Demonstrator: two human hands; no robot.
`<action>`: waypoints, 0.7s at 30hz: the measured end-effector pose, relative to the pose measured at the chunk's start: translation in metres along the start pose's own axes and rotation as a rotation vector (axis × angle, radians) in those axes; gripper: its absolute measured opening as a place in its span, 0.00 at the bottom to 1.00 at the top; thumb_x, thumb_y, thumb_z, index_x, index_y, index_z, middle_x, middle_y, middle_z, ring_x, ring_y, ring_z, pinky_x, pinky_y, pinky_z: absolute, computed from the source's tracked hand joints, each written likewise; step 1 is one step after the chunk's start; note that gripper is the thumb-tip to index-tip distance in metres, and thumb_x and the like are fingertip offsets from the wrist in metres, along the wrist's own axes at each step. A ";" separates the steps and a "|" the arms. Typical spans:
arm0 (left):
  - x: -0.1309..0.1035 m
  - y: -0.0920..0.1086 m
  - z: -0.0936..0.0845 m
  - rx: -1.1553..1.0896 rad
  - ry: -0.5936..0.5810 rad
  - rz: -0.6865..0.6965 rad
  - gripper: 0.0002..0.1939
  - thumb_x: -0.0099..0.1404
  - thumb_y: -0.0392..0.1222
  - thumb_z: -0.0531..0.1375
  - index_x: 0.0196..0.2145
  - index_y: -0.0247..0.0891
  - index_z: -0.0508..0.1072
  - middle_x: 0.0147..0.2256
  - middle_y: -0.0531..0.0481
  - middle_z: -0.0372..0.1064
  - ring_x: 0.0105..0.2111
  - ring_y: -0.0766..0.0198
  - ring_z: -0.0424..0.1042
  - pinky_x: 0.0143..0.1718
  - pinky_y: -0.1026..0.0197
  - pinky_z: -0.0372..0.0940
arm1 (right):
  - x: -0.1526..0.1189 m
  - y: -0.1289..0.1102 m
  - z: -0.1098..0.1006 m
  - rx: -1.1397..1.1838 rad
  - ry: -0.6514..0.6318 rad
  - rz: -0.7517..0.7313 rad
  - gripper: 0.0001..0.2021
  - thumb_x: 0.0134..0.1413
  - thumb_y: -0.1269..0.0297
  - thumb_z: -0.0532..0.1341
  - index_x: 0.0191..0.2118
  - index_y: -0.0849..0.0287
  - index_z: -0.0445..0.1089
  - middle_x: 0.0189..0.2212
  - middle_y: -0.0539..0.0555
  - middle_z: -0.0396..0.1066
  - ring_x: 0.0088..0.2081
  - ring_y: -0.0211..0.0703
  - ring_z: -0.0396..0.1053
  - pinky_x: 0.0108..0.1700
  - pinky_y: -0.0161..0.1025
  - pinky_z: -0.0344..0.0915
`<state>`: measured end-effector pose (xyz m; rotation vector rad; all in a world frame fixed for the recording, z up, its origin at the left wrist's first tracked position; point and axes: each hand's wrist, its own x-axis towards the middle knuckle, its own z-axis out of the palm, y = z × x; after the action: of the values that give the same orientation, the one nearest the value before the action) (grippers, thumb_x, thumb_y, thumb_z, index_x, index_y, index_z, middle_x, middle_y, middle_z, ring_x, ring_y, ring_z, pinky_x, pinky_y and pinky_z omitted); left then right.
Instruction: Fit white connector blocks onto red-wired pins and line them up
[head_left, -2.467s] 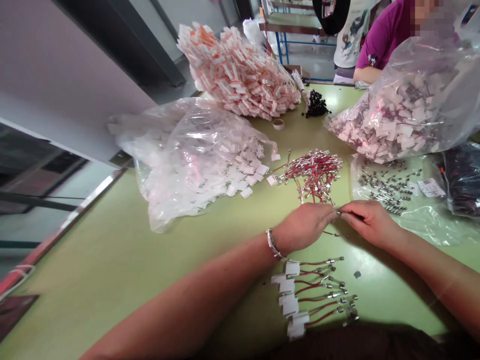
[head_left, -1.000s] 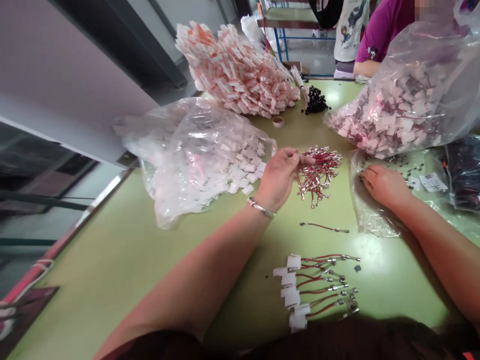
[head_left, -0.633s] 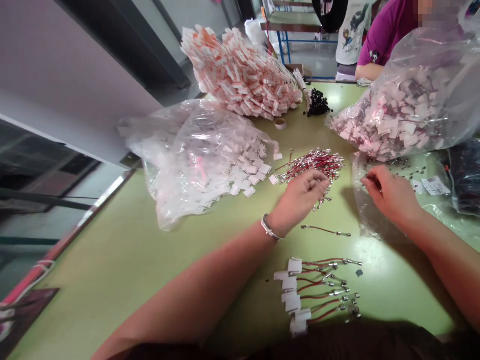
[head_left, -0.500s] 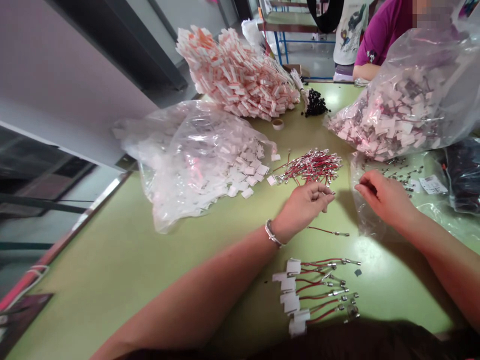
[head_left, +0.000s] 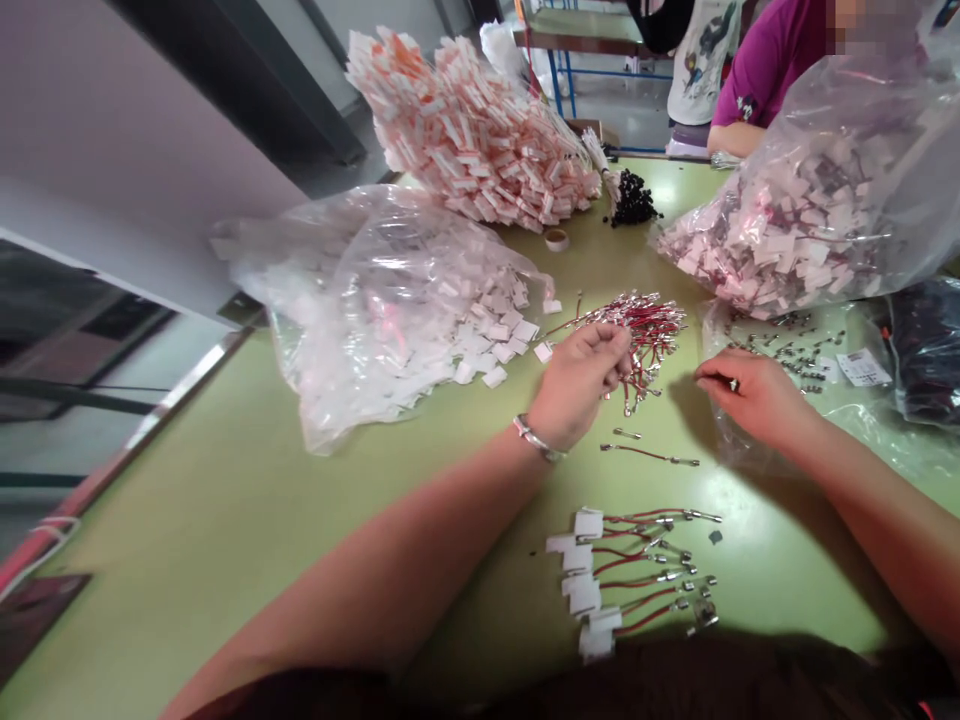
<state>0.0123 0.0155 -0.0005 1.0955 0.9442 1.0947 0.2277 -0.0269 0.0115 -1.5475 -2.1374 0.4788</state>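
My left hand [head_left: 583, 385] is closed in a pinch at the near left edge of a pile of short red wires [head_left: 652, 325] with metal ends. Whatever its fingertips hold is hidden. My right hand [head_left: 761, 395] is pinched too, beside a clear plastic bag with small metal pieces [head_left: 810, 352]; what it grips cannot be made out. Between and below the hands lie a small glass-tube fuse [head_left: 627, 433] and a single red wire [head_left: 645, 454] with a fuse-like piece at one end. Nearer me, several red wires [head_left: 637, 582] with white housings [head_left: 589, 523] lie in a row.
A clear bag spilling white housings [head_left: 420, 310] is at left. Behind it rises a heap of white-and-orange pieces [head_left: 480, 140], beside a tape roll [head_left: 556, 240] and black-tipped wires [head_left: 634, 198]. Another full bag [head_left: 795, 220] stands at right. A person in a purple sleeve [head_left: 765, 60] sits opposite.
My left hand has drawn to the left, against the wire pile. The small fuse now shows where that hand was. My right hand has shifted slightly left and toward me.
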 end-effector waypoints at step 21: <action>0.016 0.018 -0.023 -0.028 0.110 0.085 0.07 0.63 0.37 0.60 0.27 0.36 0.68 0.19 0.56 0.63 0.15 0.76 0.51 0.16 0.67 0.44 | -0.009 -0.075 0.068 -0.150 -0.283 -0.057 0.06 0.55 0.71 0.54 0.31 0.62 0.67 0.30 0.58 0.71 0.29 0.40 0.66 0.31 0.38 0.60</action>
<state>-0.0097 0.0375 0.0116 1.0695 0.9725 1.2444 0.1331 -0.0600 -0.0077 -1.5709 -2.4750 0.5577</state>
